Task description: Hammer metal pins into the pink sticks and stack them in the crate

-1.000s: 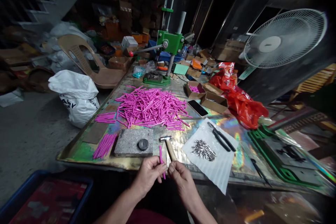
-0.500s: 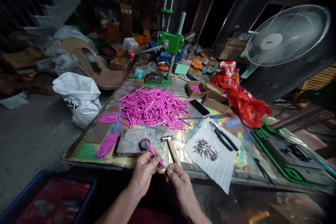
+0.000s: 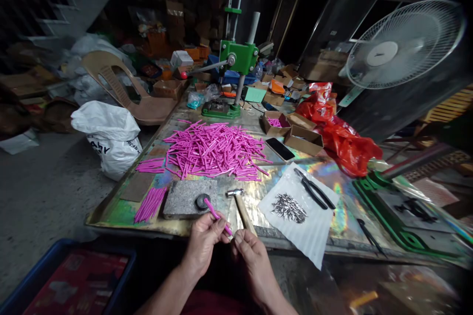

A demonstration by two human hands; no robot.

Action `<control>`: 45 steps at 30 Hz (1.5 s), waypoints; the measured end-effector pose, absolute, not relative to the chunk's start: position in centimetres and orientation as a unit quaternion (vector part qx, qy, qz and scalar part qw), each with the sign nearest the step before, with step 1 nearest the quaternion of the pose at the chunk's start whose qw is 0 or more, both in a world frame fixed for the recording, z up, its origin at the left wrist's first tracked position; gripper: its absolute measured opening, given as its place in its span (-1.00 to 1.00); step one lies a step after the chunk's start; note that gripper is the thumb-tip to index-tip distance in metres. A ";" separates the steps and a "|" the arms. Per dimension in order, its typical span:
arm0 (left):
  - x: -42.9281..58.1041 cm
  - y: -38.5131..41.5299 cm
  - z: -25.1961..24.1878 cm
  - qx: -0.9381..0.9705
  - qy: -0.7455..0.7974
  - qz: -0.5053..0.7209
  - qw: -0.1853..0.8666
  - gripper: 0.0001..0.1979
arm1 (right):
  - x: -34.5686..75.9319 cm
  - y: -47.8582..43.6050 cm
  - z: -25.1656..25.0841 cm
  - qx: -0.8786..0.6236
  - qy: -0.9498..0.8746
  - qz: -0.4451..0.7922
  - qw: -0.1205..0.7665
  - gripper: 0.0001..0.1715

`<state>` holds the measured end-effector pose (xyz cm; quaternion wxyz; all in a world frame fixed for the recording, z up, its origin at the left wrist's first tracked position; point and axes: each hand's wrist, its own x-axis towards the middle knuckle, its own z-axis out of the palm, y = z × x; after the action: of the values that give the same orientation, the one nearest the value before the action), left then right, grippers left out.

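A slim pink stick is pinched between thumb and forefinger of the left hand, at the near edge of the metallic table. The fingertips of the right hand are bunched near its lower end; whether anything is held there cannot be told. Beyond, a grey stone block and a wooden-handled steel hammer are placed; behind them, loose pink sticks are heaped.
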<state>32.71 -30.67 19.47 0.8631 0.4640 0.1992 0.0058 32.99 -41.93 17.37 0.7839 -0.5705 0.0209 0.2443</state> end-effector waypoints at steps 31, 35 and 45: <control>32.5 -31.0 18.3 0.547 0.177 0.056 0.816 -0.79 | 33.1 -41.6 16.4 -0.555 0.017 0.230 0.800 -0.61; 32.4 -30.7 18.4 0.569 0.194 0.068 0.796 -0.80 | 33.5 -41.3 16.4 -0.599 0.007 0.209 0.773 -0.59; 33.2 -27.4 18.0 0.585 0.210 0.149 0.769 -0.83 | 34.1 -41.9 16.5 -0.664 -0.021 0.188 0.724 -0.59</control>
<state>33.18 -27.40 17.97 0.7690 0.5849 0.2102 0.1494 34.15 -41.94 16.53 0.7236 -0.6638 -0.0212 0.1878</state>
